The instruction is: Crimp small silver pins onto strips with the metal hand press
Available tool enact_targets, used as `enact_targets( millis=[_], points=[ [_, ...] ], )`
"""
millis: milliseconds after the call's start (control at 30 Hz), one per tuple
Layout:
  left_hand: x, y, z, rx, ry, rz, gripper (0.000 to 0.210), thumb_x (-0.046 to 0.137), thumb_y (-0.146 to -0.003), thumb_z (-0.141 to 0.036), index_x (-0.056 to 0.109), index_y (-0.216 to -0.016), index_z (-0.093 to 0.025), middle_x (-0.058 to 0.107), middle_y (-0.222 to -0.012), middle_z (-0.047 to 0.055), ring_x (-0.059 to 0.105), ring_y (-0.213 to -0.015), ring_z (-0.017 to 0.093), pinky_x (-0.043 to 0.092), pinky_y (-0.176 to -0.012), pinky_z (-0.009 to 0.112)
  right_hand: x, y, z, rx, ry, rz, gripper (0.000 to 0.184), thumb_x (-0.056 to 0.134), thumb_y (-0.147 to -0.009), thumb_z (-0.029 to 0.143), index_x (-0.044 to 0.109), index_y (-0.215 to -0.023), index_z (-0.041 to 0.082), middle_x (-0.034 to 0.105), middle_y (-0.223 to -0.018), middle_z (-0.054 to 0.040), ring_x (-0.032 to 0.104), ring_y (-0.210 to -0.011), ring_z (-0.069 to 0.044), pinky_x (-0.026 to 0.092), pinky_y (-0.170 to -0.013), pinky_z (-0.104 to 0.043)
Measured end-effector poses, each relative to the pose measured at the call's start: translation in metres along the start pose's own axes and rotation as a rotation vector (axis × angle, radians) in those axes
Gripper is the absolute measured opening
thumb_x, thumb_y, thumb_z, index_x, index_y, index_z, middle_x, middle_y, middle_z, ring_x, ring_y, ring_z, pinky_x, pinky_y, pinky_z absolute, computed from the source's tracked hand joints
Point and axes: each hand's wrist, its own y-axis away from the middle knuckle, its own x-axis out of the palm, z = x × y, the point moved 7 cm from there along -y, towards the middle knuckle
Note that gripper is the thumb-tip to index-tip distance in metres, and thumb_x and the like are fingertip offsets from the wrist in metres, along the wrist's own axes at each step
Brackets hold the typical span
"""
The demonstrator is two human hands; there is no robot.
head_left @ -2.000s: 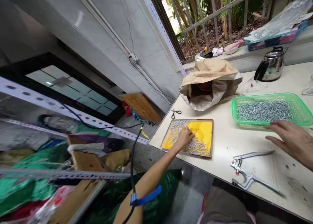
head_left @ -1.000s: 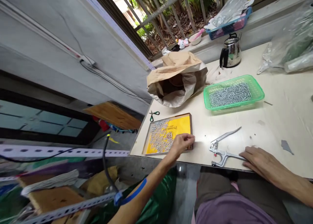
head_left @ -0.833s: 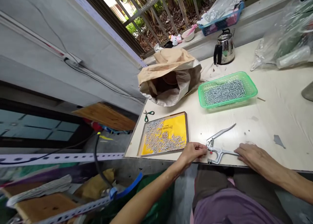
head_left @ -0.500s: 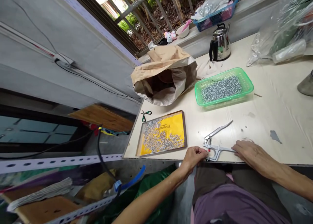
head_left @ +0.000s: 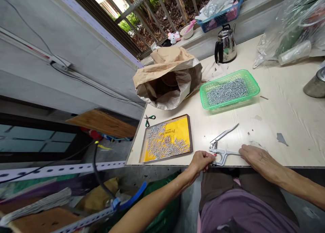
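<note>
A pair of silver snap-fastener pliers lies by the table's front edge, its handles spread wide and a small red part at its jaws. My right hand grips the end of the lower handle. At the jaw end my left hand is closed in a pinch; what sits between its fingertips is too small to make out. Just left of it, a shallow tray with a yellow lining holds many slim silvery metal pieces. Similar pieces fill a green plastic basket farther back.
An open brown paper bag stands behind the tray. Small scissors lie at the table's left edge. At the back are a steel kettle and a clear plastic bag. A metal container is at the right.
The whole view has shifted slightly. Both hands stay at the pliers, the left pinching at the jaws and the right on the lower handle.
</note>
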Motion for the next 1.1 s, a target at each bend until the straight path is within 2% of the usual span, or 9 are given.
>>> enact_targets(
  millis=[100,300,433,467,533,633,767,933,1100],
  points=[
    [0.0,0.001,-0.004,0.002,-0.035,-0.002,0.01,0.065,-0.07,-0.02,0.06,-0.066,-0.012,0.043,-0.041,-0.009,0.037,-0.034,0.005,0.026,-0.034,0.017,0.0,0.0,0.001,-0.033,-0.025,-0.052,0.039,0.031,-0.086,0.008,0.051,-0.116,0.021,0.059,-0.104,-0.0104,0.055,-0.094,-0.022,0.047,-0.079,-0.036],
    [0.002,0.0,-0.006,-0.01,-0.08,0.025,0.015,0.066,-0.069,-0.022,0.059,-0.06,-0.012,0.038,-0.037,-0.01,0.032,-0.033,0.005,0.026,-0.033,0.017,-0.02,-0.012,0.017,-0.061,0.001,0.004,0.034,0.032,-0.084,0.007,0.058,-0.103,0.021,0.06,-0.095,-0.0088,0.056,-0.084,-0.021,0.047,-0.073,-0.033],
    [0.002,-0.003,-0.002,-0.005,-0.062,0.021,0.012,0.066,-0.069,-0.022,0.061,-0.064,-0.012,0.038,-0.038,-0.01,0.029,-0.033,0.004,0.023,-0.033,0.018,-0.028,-0.027,0.015,-0.038,0.105,0.095,0.021,0.044,-0.088,0.024,0.059,-0.103,0.019,0.06,-0.102,-0.0127,0.057,-0.088,-0.025,0.047,-0.073,-0.037],
    [0.002,-0.004,-0.001,-0.006,-0.06,0.018,0.012,0.066,-0.069,-0.023,0.062,-0.065,-0.012,0.038,-0.038,-0.01,0.029,-0.033,0.004,0.023,-0.033,0.018,-0.029,-0.033,0.011,-0.04,0.141,0.092,0.03,0.052,-0.086,0.033,0.057,-0.111,0.018,0.058,-0.112,-0.0155,0.055,-0.098,-0.028,0.047,-0.076,-0.04],
    [0.002,-0.005,0.0,-0.001,-0.057,0.019,0.015,0.067,-0.068,-0.025,0.063,-0.066,-0.012,0.038,-0.039,-0.01,0.029,-0.033,0.004,0.022,-0.033,0.018,-0.03,-0.045,0.003,-0.051,0.206,0.075,0.067,0.066,-0.074,0.048,0.046,-0.13,0.017,0.046,-0.134,-0.0202,0.043,-0.121,-0.036,0.043,-0.088,-0.048],
    [0.002,-0.005,0.002,0.008,-0.053,0.018,0.019,0.069,-0.067,-0.03,0.063,-0.065,-0.011,0.037,-0.039,-0.01,0.029,-0.034,0.004,0.022,-0.033,0.018,-0.026,-0.059,-0.006,-0.068,0.265,0.088,0.098,0.075,-0.059,0.057,0.036,-0.139,0.017,0.038,-0.142,-0.0215,0.028,-0.133,-0.04,0.032,-0.101,-0.054],
    [0.002,-0.004,0.002,0.004,-0.042,0.014,0.02,0.07,-0.066,-0.03,0.063,-0.066,-0.011,0.038,-0.041,-0.01,0.029,-0.034,0.004,0.022,-0.033,0.018,-0.023,-0.067,-0.009,-0.103,0.287,0.107,0.109,0.078,-0.054,0.057,0.031,-0.142,0.014,0.046,-0.136,-0.0214,0.027,-0.134,-0.04,0.024,-0.105,-0.058],
    [0.002,-0.003,0.002,-0.003,-0.028,-0.002,0.015,0.068,-0.068,-0.026,0.062,-0.065,-0.011,0.038,-0.041,-0.01,0.028,-0.034,0.004,0.022,-0.032,0.018,-0.026,-0.071,-0.016,-0.131,0.294,0.086,0.11,0.072,-0.057,0.063,0.028,-0.144,0.011,0.028,-0.148,-0.0237,0.013,-0.138,-0.042,0.021,-0.105,-0.06],
    [0.002,-0.002,0.005,-0.004,-0.021,-0.032,0.022,0.072,-0.067,-0.032,0.062,-0.067,-0.012,0.038,-0.042,-0.01,0.028,-0.033,0.003,0.022,-0.033,0.018,-0.027,-0.079,-0.019,-0.107,0.241,0.111,0.102,0.07,-0.061,0.058,0.029,-0.143,0.014,0.042,-0.139,-0.0221,0.028,-0.133,-0.04,0.021,-0.105,-0.059]
  ],
)
